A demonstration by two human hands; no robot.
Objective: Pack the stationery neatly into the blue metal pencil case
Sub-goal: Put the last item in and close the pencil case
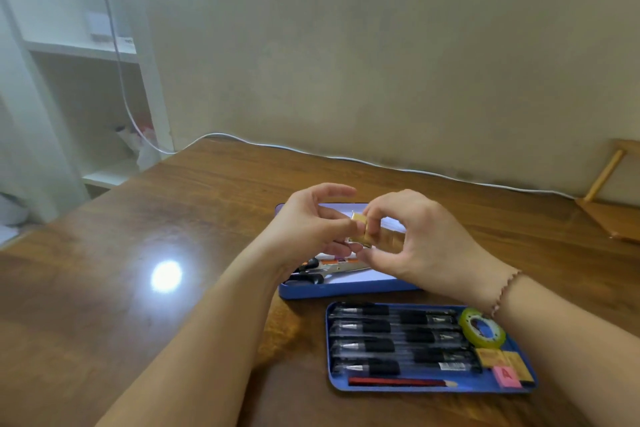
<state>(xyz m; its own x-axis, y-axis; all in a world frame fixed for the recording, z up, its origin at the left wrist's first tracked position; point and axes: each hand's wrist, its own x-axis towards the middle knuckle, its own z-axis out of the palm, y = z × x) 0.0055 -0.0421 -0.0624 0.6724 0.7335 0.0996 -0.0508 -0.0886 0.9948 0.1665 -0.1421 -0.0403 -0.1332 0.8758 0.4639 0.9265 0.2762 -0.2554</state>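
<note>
Resting on the tabletop, the blue metal pencil case lies open beneath both hands, left hand and right hand, whose fingertips are pinched on a small yellow box that, if loosened mid-adjustment, could be dropped crookedly onto the scissors.

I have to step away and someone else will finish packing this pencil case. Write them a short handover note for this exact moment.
Hands: left hand and right hand together hold a small yellow box above the far blue tray.
Far tray: scissors lie inside; the rest is hidden by the hands.
Near blue tray: black pens in rows, red pencil along the front edge, green tape roll, small yellow boxes and a pink eraser at the right end.
Done: most items placed.
Left: set down the held box, then probably join the two parts.
</note>
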